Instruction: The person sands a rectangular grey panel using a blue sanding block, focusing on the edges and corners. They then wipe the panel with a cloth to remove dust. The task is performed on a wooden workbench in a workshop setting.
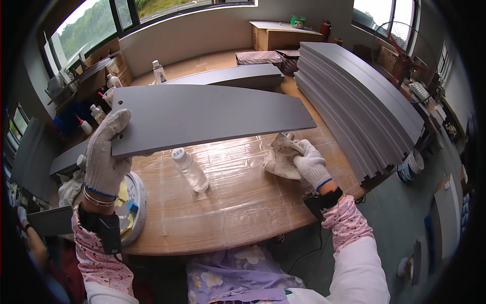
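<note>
My left hand (108, 147), in a white knit glove, grips the left end of a long grey board (207, 112) with a curved far edge. The board is held up above the table, and two small holes show near my fingers. Below the board's right end, my right hand (310, 161), also gloved, is closed on what looks like a putty knife (283, 142). A crumpled whitish cloth (281, 166) hangs beside those fingers; whether they hold it too, I cannot tell. Under the board a clear bottle (191, 171) with a white cap stands on the table.
The table (228, 218) has a shiny plastic-covered top. A tall stack of grey boards (349, 101) rises at the right, with another board (228, 75) behind. At my left are a round white tub (139, 207) and several bottles. Another person's arm (33, 235) shows far left.
</note>
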`<state>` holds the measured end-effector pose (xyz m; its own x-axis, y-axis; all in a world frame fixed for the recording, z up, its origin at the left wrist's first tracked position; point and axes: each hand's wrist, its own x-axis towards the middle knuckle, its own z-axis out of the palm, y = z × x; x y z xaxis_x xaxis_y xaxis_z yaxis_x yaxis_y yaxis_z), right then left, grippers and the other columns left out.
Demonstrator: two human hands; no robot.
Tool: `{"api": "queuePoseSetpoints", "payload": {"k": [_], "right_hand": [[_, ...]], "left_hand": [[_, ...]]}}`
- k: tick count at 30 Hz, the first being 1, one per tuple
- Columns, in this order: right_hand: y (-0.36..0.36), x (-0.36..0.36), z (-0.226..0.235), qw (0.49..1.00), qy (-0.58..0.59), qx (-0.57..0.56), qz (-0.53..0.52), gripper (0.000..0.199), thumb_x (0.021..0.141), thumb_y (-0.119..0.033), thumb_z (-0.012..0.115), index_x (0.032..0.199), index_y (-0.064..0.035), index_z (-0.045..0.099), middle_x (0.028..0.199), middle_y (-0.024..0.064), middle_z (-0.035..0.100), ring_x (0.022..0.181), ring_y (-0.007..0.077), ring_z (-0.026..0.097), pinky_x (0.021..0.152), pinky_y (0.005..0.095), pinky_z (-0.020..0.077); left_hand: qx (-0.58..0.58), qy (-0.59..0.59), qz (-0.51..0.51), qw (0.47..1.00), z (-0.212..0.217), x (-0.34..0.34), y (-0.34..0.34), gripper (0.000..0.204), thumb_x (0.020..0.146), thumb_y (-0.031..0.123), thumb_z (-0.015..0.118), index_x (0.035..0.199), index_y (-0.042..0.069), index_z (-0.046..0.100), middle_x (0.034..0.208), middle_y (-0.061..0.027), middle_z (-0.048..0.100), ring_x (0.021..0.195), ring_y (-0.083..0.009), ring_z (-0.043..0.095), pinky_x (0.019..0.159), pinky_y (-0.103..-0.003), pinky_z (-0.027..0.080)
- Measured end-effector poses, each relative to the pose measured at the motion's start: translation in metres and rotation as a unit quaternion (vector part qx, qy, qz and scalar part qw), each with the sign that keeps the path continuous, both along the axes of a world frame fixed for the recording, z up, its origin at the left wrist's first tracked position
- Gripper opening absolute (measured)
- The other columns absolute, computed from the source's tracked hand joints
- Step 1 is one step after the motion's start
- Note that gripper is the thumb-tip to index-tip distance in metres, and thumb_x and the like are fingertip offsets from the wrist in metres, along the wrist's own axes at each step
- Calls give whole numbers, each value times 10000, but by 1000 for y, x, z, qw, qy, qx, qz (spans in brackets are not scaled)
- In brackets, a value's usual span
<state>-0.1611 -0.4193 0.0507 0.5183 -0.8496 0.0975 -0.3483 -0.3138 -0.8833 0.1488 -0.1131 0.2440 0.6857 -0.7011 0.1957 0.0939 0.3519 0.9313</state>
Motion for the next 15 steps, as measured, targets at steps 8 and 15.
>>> {"api": "queuePoseSetpoints", "payload": {"k": [8, 15], "right_hand": [[45, -245, 22, 896, -389, 211, 32, 305, 1026, -134, 475, 1271, 21, 569, 1170, 137, 657, 1042, 209, 659, 868, 343, 571], [57, -343, -1, 866, -425, 256, 65, 375, 1054, -173, 430, 1320, 72, 528, 1225, 190, 656, 1038, 270, 698, 905, 391, 597]], "left_hand": [[0, 61, 119, 991, -17, -92, 109, 101, 978, 104, 627, 1051, 41, 657, 943, -64, 694, 787, -140, 713, 627, -231, 608], [13, 224, 80, 971, -158, -148, 146, 313, 996, 202, 578, 1251, 20, 568, 1041, -84, 685, 827, -191, 724, 584, -327, 614]]}}
